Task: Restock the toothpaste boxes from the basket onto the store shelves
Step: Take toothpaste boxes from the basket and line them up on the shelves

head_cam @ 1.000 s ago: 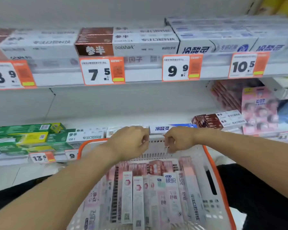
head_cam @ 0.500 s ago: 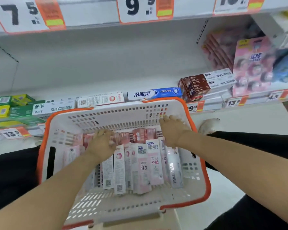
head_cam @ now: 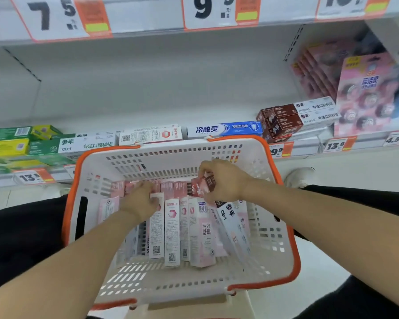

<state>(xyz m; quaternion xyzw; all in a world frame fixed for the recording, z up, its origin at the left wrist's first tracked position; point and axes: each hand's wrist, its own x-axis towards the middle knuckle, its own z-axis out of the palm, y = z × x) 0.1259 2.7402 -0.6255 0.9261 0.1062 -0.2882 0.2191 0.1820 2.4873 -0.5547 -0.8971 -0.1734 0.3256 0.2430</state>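
Note:
A white basket with an orange rim [head_cam: 283, 194] sits in front of me, holding several pink and white toothpaste boxes [head_cam: 172, 229] standing side by side. My right hand [head_cam: 224, 183] grips the top end of a white and brown box marked CB-1 [head_cam: 230, 223], which is tilted up out of the row. My left hand [head_cam: 141, 201] rests on the tops of the pink boxes at the left of the row, fingers curled over one box [head_cam: 156, 226]. Behind the basket a shelf [head_cam: 304, 147] carries a thin front row of toothpaste boxes.
Green and yellow boxes [head_cam: 8, 146] lie at the shelf's left, a blue and white box [head_cam: 224, 128] in the middle, brown boxes [head_cam: 279, 123] and pink packs [head_cam: 369, 95] at the right. Orange price tags [head_cam: 55, 17] line the upper shelf edge. Much of the shelf behind is bare.
My view dropped from the shelf to the basket. Both hands went down into the basket, and my right hand has lifted one end of the CB-1 box out of the row.

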